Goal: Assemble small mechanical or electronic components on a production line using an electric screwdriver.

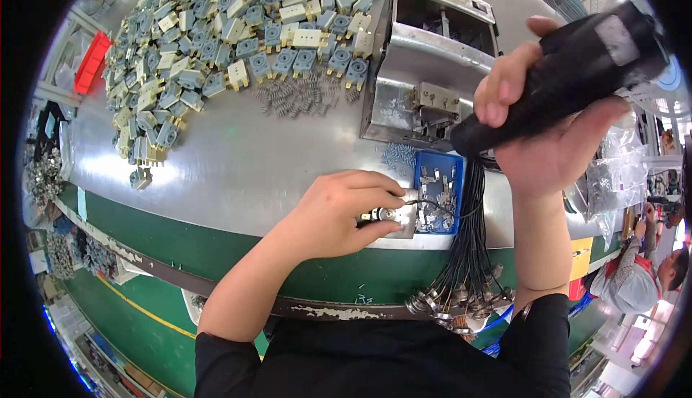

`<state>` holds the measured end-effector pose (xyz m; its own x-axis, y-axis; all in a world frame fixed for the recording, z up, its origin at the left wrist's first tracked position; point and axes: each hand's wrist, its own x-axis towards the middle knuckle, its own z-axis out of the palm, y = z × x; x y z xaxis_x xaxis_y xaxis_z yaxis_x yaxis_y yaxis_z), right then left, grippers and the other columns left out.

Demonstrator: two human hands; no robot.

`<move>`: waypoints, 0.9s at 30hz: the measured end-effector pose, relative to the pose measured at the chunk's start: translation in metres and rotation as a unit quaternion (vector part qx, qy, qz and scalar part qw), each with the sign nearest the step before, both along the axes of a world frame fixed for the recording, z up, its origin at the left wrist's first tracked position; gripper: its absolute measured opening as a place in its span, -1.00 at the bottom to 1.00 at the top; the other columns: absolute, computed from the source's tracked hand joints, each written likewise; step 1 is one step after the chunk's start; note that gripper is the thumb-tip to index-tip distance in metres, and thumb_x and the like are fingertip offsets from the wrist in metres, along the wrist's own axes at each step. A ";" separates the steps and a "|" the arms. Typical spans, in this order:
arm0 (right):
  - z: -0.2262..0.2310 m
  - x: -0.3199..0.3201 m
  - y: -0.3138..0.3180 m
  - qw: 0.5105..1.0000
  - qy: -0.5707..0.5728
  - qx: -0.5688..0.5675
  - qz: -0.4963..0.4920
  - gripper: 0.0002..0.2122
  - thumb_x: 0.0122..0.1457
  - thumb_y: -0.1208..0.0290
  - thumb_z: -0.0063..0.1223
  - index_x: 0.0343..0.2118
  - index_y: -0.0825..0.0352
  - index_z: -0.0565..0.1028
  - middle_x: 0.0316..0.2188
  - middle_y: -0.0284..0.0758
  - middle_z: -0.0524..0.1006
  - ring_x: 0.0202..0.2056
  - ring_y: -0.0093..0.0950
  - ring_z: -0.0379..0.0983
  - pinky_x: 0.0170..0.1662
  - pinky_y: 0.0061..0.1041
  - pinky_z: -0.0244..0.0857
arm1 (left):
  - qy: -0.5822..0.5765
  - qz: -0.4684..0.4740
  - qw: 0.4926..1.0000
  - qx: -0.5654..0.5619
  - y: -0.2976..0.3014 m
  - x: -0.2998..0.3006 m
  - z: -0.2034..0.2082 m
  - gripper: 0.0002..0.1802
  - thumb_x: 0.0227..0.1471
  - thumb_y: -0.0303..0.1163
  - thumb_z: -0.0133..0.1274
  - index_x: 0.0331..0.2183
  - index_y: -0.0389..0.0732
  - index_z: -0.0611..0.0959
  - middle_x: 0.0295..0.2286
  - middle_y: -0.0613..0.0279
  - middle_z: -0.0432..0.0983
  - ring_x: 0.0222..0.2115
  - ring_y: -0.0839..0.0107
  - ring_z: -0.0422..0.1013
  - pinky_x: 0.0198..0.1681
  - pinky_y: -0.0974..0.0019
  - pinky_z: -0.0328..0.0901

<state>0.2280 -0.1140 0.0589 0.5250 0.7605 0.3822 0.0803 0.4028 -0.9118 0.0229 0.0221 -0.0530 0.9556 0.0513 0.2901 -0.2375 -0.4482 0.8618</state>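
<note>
Left hand [337, 209], fingers clamped on a small fitting [380, 214], should brace it; right hand [532, 158], at two o'clock, curls fingers round a black tool [566, 73].

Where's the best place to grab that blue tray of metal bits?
Take the blue tray by its near rim, probably, coming from the worker's side: that straight wall looks unobstructed, while black cables crowd its right side and a metal plate its left.
</note>
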 end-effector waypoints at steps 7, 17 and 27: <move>0.017 -0.007 0.025 0.966 -0.148 -0.014 -0.210 0.12 0.01 -0.71 -0.23 0.26 0.39 0.26 -0.45 -0.34 0.40 -0.49 -0.45 0.34 -0.37 -0.38 0.28 | -0.035 0.008 0.999 0.012 0.002 0.002 -0.003 -0.73 -0.04 -0.36 0.42 -0.25 -0.17 0.76 -0.19 0.23 0.71 -0.20 0.17 0.63 -0.13 0.17 0.52; 0.002 -0.002 0.030 0.982 -0.044 0.038 -0.178 0.08 0.04 -0.70 -0.24 0.24 0.36 0.27 -0.47 -0.34 0.40 -0.52 -0.46 0.32 -0.37 -0.39 0.28 | -0.024 -0.003 1.000 -0.002 0.003 0.002 -0.003 -0.70 -0.14 -0.44 0.46 -0.29 -0.21 0.74 -0.18 0.16 0.71 -0.15 0.14 0.64 -0.08 0.15 0.52; 0.000 -0.007 0.034 0.982 -0.071 0.002 -0.177 0.02 0.04 -0.68 -0.21 0.15 0.34 0.29 -0.49 -0.33 0.42 -0.54 -0.44 0.34 -0.40 -0.38 0.28 | -0.021 -0.003 1.000 -0.006 0.001 0.002 -0.002 -0.70 -0.13 -0.43 0.46 -0.28 -0.22 0.75 -0.18 0.16 0.71 -0.15 0.15 0.64 -0.08 0.15 0.52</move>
